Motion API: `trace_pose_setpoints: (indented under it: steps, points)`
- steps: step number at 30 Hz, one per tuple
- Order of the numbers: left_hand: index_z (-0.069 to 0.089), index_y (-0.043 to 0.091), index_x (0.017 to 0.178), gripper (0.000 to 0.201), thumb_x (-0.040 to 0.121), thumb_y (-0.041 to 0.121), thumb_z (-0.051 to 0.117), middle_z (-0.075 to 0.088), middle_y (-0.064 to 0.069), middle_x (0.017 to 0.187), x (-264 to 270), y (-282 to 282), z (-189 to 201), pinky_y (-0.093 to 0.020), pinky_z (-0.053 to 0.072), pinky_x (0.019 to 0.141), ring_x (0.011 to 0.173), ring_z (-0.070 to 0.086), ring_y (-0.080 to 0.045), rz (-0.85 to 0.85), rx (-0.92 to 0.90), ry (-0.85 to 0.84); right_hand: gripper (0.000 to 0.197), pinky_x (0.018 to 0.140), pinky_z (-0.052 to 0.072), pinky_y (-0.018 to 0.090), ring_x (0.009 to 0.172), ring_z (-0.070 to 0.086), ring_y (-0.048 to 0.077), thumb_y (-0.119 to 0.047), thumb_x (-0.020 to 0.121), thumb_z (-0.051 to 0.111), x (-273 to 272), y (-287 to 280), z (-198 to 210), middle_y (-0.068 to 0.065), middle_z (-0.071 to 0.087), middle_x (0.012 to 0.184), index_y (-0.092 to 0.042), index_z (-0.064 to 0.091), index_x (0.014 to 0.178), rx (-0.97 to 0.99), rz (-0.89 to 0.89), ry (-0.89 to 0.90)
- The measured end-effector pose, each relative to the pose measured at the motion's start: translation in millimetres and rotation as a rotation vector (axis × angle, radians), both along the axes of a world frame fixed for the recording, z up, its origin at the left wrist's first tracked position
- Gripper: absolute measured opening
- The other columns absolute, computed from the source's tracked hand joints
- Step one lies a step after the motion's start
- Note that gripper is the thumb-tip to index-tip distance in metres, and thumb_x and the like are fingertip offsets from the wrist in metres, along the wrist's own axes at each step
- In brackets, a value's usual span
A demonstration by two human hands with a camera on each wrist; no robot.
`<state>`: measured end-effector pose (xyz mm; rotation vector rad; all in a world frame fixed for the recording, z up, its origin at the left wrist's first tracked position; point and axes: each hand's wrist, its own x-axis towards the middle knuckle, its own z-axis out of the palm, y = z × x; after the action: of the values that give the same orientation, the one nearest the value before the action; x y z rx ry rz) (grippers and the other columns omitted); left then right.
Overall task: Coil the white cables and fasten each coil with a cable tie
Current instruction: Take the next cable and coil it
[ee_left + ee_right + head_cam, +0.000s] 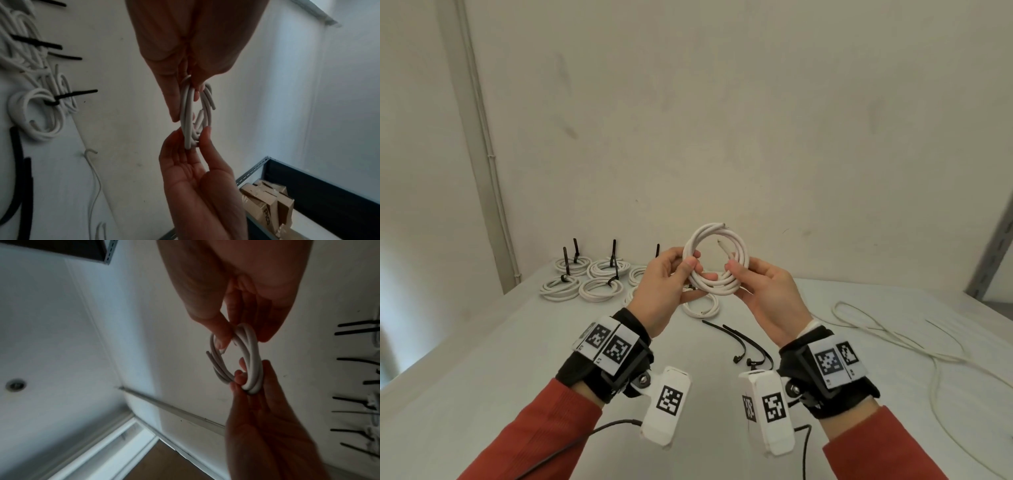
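A round coil of smooth white plastic-sheathed cable (717,263) is being held upright in the air above the pale grey table (482,359), in front of the cream wall, with one cut end of the cable poking up inside the ring and another lying along its top. The left side of the coil is being pinched by the left hand (667,291), thumb in front and fingers curled behind the loops; the lower right side is being gripped by the right hand (767,298) between thumb and fingertips, so both hands are being kept clamped on the same coil, close together but not touching. In the left wrist view the coil (195,116) is being seen edge-on, squeezed between the two sets of fingers. Just beneath the hands, three loose black plastic cable ties (743,346) are lying on the table, near a further white coil (703,306) whose tie cannot be made out. Farther back on the left, several white coils already bound with black ties (589,279) are being kept in a cluster, their tie tails sticking up. Well apart on the right, a long uncoiled white cable (914,346) is trailing across the table towards its edge. Red sleeves (544,435) and black wrist straps with white tagged camera modules (667,404) are being worn on both arms.
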<state>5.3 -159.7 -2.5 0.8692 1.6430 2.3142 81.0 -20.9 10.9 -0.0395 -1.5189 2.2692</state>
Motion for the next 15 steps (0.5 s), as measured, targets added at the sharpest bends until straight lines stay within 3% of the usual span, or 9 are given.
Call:
trace_pose_setpoints:
  steps: [4,6,7,10,13,15]
  points:
    - [0.053,0.009,0.112,0.016,0.098,0.008,0.043,0.061,-0.003,0.078,3,3,-5,-0.033,0.059,0.072,0.084,0.067,-0.019,-0.053,0.012,-0.064,0.013,0.08,0.057,0.031,0.079,0.064,0.021,-0.007,0.093,0.052,-8,1,-9,0.008,0.063,0.08,0.0,0.062,0.098,-0.243,0.046,-0.013]
    - [0.046,0.02,0.124,0.03,0.098,0.006,0.044,0.061,-0.006,0.08,6,2,-5,-0.032,0.058,0.072,0.078,0.067,-0.016,-0.075,-0.022,-0.038,0.015,0.085,0.056,0.034,0.075,0.062,0.018,-0.009,0.096,0.048,-9,0,-14,0.007,0.061,0.078,0.0,0.061,0.1,-0.331,0.048,-0.012]
    - [0.041,0.028,0.13,0.04,0.098,0.004,0.044,0.062,-0.009,0.083,5,1,-5,-0.033,0.057,0.073,0.079,0.067,-0.017,-0.094,-0.048,-0.018,0.016,0.082,0.057,0.033,0.072,0.061,0.018,-0.009,0.097,0.047,-9,-2,-16,0.007,0.061,0.077,0.001,0.06,0.099,-0.347,0.031,-0.018]
    - [0.037,0.044,0.134,0.062,0.095,-0.003,0.042,0.06,-0.013,0.098,0,-1,-1,-0.041,0.055,0.084,0.084,0.063,-0.021,-0.116,-0.179,0.059,0.019,0.064,0.058,0.026,0.066,0.06,0.018,-0.009,0.098,0.047,-7,-7,-20,0.008,0.061,0.071,0.002,0.061,0.092,-0.312,-0.054,-0.08]
    - [0.04,0.041,0.136,0.062,0.092,-0.003,0.039,0.055,-0.011,0.118,0,2,2,-0.045,0.052,0.092,0.091,0.061,-0.022,-0.052,-0.398,0.217,0.018,0.065,0.056,0.028,0.061,0.062,0.017,-0.009,0.097,0.051,-7,-8,-23,0.004,0.064,0.062,0.001,0.063,0.087,-0.159,-0.129,-0.14]
    - [0.033,0.033,0.143,0.058,0.094,0.002,0.039,0.054,-0.006,0.118,4,8,3,-0.04,0.052,0.09,0.094,0.062,-0.023,0.007,-0.539,0.324,0.019,0.066,0.053,0.028,0.059,0.059,0.016,-0.009,0.096,0.053,-8,-8,-25,0.004,0.061,0.063,0.0,0.064,0.084,-0.077,-0.188,-0.186]
